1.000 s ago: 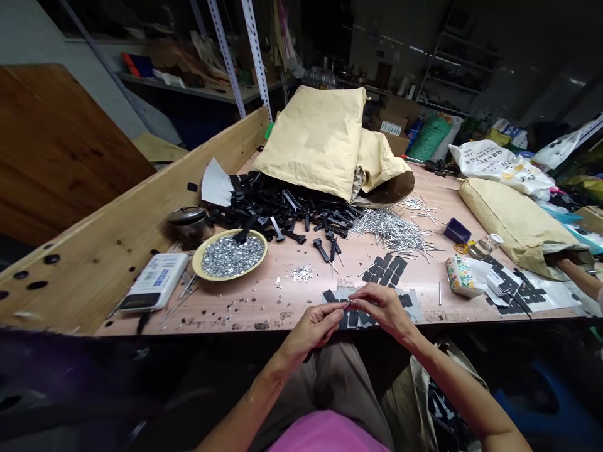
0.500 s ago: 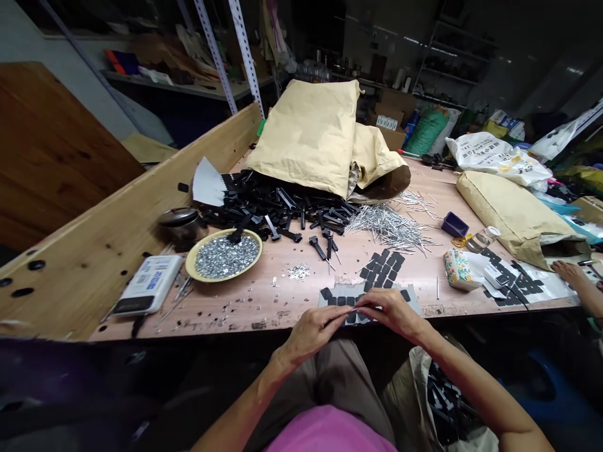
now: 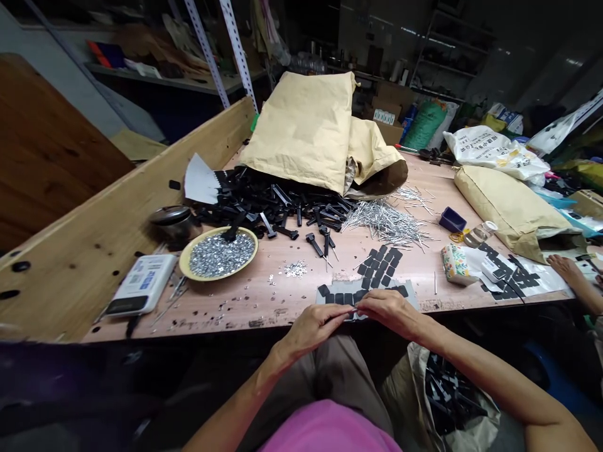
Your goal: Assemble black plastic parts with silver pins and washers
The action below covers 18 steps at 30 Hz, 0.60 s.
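Note:
My left hand (image 3: 315, 328) and my right hand (image 3: 387, 312) meet at the table's near edge, fingertips pinched together on a small thin piece I cannot make out. Just beyond them lies a grey sheet (image 3: 411, 294) carrying several black square pads (image 3: 379, 264). Farther out are a heap of metal pins (image 3: 382, 221), a pile of black plastic parts (image 3: 273, 202) and a yellow dish of small silver pieces (image 3: 218, 253).
A large tan paper sack (image 3: 306, 129) lies behind the black parts. Another sack (image 3: 509, 210) lies at the right. A white device (image 3: 141, 282) and a metal tin (image 3: 170, 220) sit at the left. Another person's hand (image 3: 565, 269) rests at the right edge. A bag of black parts (image 3: 452, 395) is by my right knee.
The view has tilted slightly; my two hands stay pinched together at the table edge. The other person's hand at the right has come further onto the table.

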Tool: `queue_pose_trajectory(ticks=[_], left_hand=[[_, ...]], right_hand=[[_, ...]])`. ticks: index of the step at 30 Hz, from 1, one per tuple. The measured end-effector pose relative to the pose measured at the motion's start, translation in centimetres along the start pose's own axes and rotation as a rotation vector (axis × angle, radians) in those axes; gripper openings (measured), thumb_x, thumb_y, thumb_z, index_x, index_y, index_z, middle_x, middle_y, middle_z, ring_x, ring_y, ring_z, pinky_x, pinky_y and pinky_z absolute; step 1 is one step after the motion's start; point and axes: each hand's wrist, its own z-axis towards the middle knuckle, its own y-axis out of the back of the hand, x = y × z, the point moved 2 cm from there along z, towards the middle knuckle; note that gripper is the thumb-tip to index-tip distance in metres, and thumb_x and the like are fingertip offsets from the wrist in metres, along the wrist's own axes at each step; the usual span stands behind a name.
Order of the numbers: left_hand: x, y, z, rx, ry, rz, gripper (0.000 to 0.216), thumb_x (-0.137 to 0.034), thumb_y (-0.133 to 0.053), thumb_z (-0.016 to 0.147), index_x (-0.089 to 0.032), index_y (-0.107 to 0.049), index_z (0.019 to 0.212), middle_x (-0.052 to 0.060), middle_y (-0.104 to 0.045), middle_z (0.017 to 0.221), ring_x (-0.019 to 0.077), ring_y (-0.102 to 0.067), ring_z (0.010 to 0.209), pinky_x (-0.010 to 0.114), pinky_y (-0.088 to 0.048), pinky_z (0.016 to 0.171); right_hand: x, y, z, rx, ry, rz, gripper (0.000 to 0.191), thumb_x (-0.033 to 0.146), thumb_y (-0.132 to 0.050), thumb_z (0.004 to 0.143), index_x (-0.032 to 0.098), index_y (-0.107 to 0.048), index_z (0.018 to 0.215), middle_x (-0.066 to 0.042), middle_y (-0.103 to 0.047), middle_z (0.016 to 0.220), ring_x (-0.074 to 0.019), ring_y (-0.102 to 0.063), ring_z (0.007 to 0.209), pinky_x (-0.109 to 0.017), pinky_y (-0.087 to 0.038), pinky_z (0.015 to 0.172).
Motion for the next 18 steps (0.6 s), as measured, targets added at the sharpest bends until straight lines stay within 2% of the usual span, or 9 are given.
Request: queue_pose_trajectory(ticks=[3, 5, 8, 11, 13, 16, 18], left_hand=[[-0.4, -0.2, -0.2, -0.105, -0.049, 0.333, 0.034, -0.026, -0.038, 0.093, -0.022, -0.068, 0.109, 0.004, -0.071, 0.07, 0.0124, -0.065, 0.059, 0.018, -0.047, 0.052], [-0.6, -0.3, -0.3, -0.13, -0.069, 0.477, 0.036, -0.024, -0.036, 0.094, -0.023, -0.068, 0.108, 0.003, -0.066, 0.06, 0.0114, -0.06, 0.05, 0.018, -0.039, 0.044], [-0.6, -0.5, -0.4, -0.118, -0.086, 0.534, 0.036, -0.023, -0.034, 0.094, -0.024, -0.068, 0.106, 0.003, -0.064, 0.06, 0.0113, -0.058, 0.05, 0.019, -0.036, 0.043], [-0.3, -0.6, -0.4, -0.107, -0.07, 0.494, 0.035, -0.023, -0.035, 0.093, -0.024, -0.067, 0.107, 0.003, -0.066, 0.065, 0.0112, -0.059, 0.054, 0.019, -0.037, 0.047], [-0.2, -0.7, -0.4, -0.114, -0.069, 0.463, 0.035, -0.023, -0.035, 0.093, -0.023, -0.067, 0.108, 0.004, -0.067, 0.066, 0.0113, -0.06, 0.055, 0.019, -0.039, 0.049], [-0.2, -0.8, -0.3, -0.145, -0.072, 0.436, 0.035, -0.022, -0.035, 0.093, -0.022, -0.067, 0.107, 0.004, -0.066, 0.065, 0.0119, -0.059, 0.054, 0.02, -0.04, 0.049], [-0.3, -0.9, -0.1, -0.172, -0.044, 0.359, 0.034, -0.024, -0.037, 0.093, -0.022, -0.069, 0.105, 0.004, -0.066, 0.065, 0.0124, -0.06, 0.056, 0.02, -0.042, 0.051]], right_hand=[[-0.2, -0.4, 0.2, -0.059, -0.083, 0.029, 0.03, 0.034, -0.042, 0.095, 0.016, -0.066, 0.091, -0.005, -0.063, 0.076, -0.0123, -0.06, 0.066, -0.021, -0.047, 0.06], [-0.2, -0.5, 0.4, -0.067, -0.136, 0.065, 0.032, 0.036, -0.041, 0.095, 0.016, -0.064, 0.087, -0.004, -0.061, 0.073, -0.0116, -0.058, 0.063, -0.021, -0.046, 0.059], [-0.1, -0.7, 0.6, -0.069, -0.141, 0.017, 0.042, 0.04, -0.031, 0.097, 0.016, -0.061, 0.082, -0.004, -0.059, 0.071, -0.0124, -0.054, 0.063, -0.022, -0.044, 0.059], [0.1, -1.3, 0.7, -0.067, -0.116, -0.062, 0.053, 0.045, -0.019, 0.098, 0.016, -0.057, 0.075, -0.006, -0.056, 0.069, -0.0141, -0.05, 0.062, -0.025, -0.042, 0.06], [0.0, -1.8, 0.9, -0.066, -0.157, -0.015, 0.058, 0.05, -0.015, 0.096, 0.018, -0.054, 0.068, -0.004, -0.053, 0.064, -0.0137, -0.047, 0.059, -0.026, -0.04, 0.059], [-0.4, -2.5, 1.5, -0.067, -0.39, 0.221, 0.063, 0.059, -0.013, 0.093, 0.02, -0.044, 0.054, 0.0, -0.045, 0.051, -0.0111, -0.042, 0.049, -0.024, -0.036, 0.052], [-0.9, -2.8, 1.8, -0.01, -0.574, 0.39, 0.066, 0.062, -0.014, 0.091, 0.02, -0.037, 0.046, 0.003, -0.037, 0.043, -0.0097, -0.039, 0.043, -0.023, -0.034, 0.049]])
